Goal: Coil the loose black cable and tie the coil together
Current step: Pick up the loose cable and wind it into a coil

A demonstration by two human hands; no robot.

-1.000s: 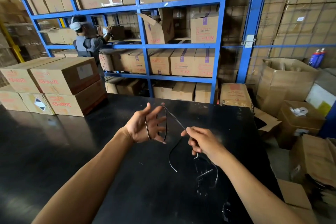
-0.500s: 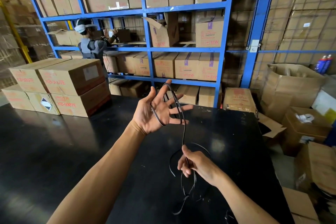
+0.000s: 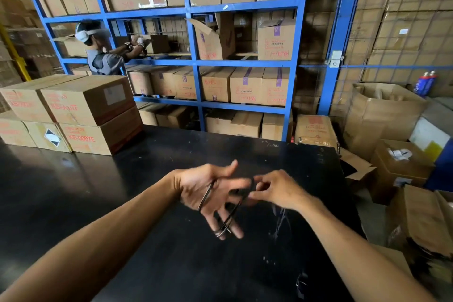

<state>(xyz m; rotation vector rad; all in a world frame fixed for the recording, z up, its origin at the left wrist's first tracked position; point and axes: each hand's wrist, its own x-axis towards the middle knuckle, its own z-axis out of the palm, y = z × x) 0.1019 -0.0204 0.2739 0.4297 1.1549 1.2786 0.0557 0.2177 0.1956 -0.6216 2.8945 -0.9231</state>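
Observation:
A thin black cable [image 3: 205,197] is looped around my left hand [image 3: 208,191], crossing the palm and passing between the spread fingers down to the fingertips. My left palm faces up over the black table [image 3: 98,191]. My right hand [image 3: 277,190] is close to the left fingers, its thumb and forefinger pinching the cable where it leaves the loops. The loose rest of the cable [image 3: 279,223] hangs below my right wrist onto the table, blurred and hard to see against the dark top.
Stacked cardboard boxes [image 3: 81,115] stand on the table's far left. Blue shelving [image 3: 196,61] full of boxes runs behind, with a person [image 3: 103,56] reaching into it. Open cartons [image 3: 382,115] crowd the floor at right. A small dark item [image 3: 300,284] lies near the table's front.
My left hand has dropped from a raised position to just above the table. My right hand has come up and in to meet the left fingers, carrying cable with it.

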